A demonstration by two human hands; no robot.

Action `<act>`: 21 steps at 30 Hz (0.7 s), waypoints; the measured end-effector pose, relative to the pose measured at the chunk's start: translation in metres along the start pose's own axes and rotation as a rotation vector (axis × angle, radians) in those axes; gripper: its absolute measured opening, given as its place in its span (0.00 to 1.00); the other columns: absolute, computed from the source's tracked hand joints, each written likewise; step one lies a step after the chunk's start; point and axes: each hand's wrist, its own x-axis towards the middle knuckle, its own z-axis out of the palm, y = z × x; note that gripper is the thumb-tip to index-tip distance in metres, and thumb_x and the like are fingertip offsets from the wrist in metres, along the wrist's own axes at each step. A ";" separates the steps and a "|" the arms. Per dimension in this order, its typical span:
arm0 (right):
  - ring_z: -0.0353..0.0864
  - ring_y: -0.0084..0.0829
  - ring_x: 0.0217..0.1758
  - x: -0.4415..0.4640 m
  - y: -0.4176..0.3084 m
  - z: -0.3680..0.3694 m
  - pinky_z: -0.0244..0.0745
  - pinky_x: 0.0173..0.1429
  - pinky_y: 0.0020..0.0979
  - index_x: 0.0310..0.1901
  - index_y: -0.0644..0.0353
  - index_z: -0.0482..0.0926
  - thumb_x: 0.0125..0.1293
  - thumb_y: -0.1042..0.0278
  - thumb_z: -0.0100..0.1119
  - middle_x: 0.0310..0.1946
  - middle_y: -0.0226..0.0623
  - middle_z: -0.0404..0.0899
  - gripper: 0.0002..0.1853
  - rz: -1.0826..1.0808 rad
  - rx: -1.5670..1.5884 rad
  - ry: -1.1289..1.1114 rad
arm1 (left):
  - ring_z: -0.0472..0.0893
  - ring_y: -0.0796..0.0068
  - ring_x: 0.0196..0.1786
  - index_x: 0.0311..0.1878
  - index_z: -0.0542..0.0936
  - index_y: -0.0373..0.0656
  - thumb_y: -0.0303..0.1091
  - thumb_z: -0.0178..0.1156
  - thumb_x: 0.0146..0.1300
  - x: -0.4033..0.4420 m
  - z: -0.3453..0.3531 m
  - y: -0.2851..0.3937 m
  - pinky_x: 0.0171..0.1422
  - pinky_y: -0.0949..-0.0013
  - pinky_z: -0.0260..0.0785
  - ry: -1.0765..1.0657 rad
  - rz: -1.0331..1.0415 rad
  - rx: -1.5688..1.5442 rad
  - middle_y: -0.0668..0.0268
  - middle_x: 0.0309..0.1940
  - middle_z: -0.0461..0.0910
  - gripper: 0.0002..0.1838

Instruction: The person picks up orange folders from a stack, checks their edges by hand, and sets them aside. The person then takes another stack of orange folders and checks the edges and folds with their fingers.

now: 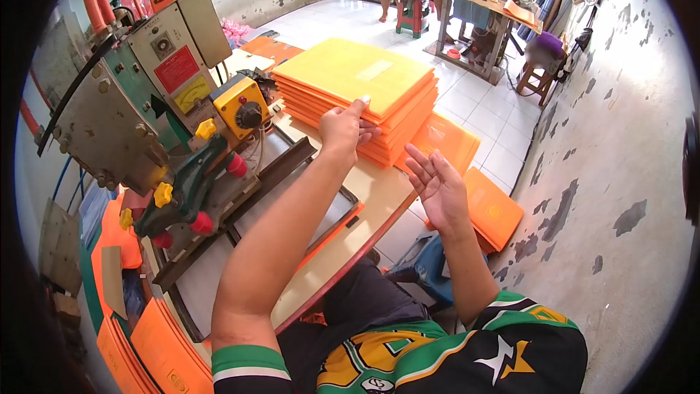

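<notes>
Here, we have our left hand (343, 130) at the near corner of a tall orange stack (343, 76), thumb along the upper edge and fingers curled against the side; we cannot quite tell whether it pinches the top pieces or only rests there. Our right hand (443, 193) is spread and bare, palm turned up, fingers loosely bent, just beside the stack and holding nothing. The stack sits on a cream worktable (375, 190) with a reddish edge, a pale patch showing on its uppermost piece. Beyond the right hand lies a lower orange pile (448, 138), and another orange bundle (496, 208) is farther down near the peeling wall (612, 190). To the left of our left arm stands a machine (117, 120) with a yellow control box (237, 111), yellow knobs and red-tipped parts, above a metal frame (324, 211) on the table. More orange pieces (171, 346) lean at lower left. Across the tiled floor (477, 113), a person stands near a cluttered far table (503, 7).
</notes>
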 end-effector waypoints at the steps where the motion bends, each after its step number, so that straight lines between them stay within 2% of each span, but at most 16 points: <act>1: 0.82 0.35 0.56 0.001 0.000 -0.001 0.79 0.57 0.32 0.46 0.53 0.74 0.77 0.59 0.50 0.64 0.54 0.75 0.09 0.000 0.002 0.000 | 0.85 0.69 0.27 0.45 0.72 0.38 0.43 0.68 0.62 0.000 0.001 -0.001 0.30 0.74 0.71 0.009 0.009 -0.020 0.58 0.30 0.81 0.21; 9: 0.82 0.33 0.56 -0.003 -0.003 -0.009 0.79 0.55 0.31 0.46 0.53 0.74 0.77 0.59 0.49 0.63 0.53 0.75 0.09 -0.008 -0.001 0.035 | 0.81 0.73 0.23 0.41 0.74 0.40 0.45 0.68 0.62 -0.010 -0.014 -0.006 0.28 0.73 0.67 0.011 0.022 -0.090 0.62 0.26 0.79 0.19; 11: 0.82 0.33 0.55 -0.003 -0.003 -0.011 0.79 0.55 0.31 0.46 0.53 0.74 0.77 0.59 0.49 0.63 0.52 0.75 0.09 -0.025 0.001 0.023 | 0.80 0.75 0.26 0.45 0.75 0.44 0.48 0.68 0.60 -0.022 -0.024 -0.006 0.30 0.76 0.69 -0.059 -0.002 -0.030 0.67 0.27 0.77 0.20; 15: 0.82 0.33 0.55 -0.002 0.000 -0.015 0.79 0.55 0.32 0.47 0.53 0.74 0.77 0.59 0.49 0.63 0.51 0.76 0.09 -0.021 -0.002 0.033 | 0.80 0.74 0.25 0.49 0.76 0.44 0.49 0.68 0.61 -0.041 -0.041 -0.011 0.33 0.74 0.72 -0.113 -0.008 0.000 0.67 0.28 0.78 0.22; 17: 0.82 0.32 0.54 -0.002 0.002 -0.014 0.80 0.54 0.32 0.47 0.54 0.74 0.77 0.59 0.50 0.62 0.51 0.76 0.09 -0.023 0.005 0.052 | 0.82 0.72 0.34 0.54 0.75 0.43 0.49 0.67 0.62 -0.049 -0.046 -0.010 0.42 0.70 0.75 -0.162 -0.009 -0.042 0.65 0.36 0.80 0.25; 18: 0.82 0.32 0.54 -0.002 0.003 -0.013 0.80 0.54 0.32 0.47 0.54 0.74 0.77 0.59 0.50 0.62 0.51 0.76 0.09 -0.016 0.001 0.045 | 0.82 0.72 0.34 0.54 0.75 0.43 0.49 0.67 0.62 -0.047 -0.048 -0.011 0.42 0.70 0.75 -0.155 -0.007 -0.047 0.65 0.36 0.80 0.25; 20: 0.83 0.32 0.53 -0.003 0.005 -0.012 0.80 0.54 0.32 0.47 0.54 0.74 0.77 0.59 0.50 0.62 0.50 0.76 0.09 -0.019 0.013 0.061 | 0.81 0.70 0.47 0.57 0.75 0.43 0.49 0.67 0.63 -0.039 -0.051 -0.013 0.51 0.63 0.75 -0.173 -0.045 -0.142 0.64 0.47 0.80 0.26; 21: 0.83 0.32 0.53 -0.003 0.005 -0.011 0.80 0.54 0.32 0.47 0.54 0.74 0.77 0.59 0.50 0.62 0.50 0.76 0.09 -0.017 0.011 0.057 | 0.81 0.70 0.47 0.57 0.75 0.43 0.49 0.67 0.63 -0.035 -0.051 -0.012 0.51 0.63 0.75 -0.171 -0.042 -0.145 0.64 0.47 0.80 0.26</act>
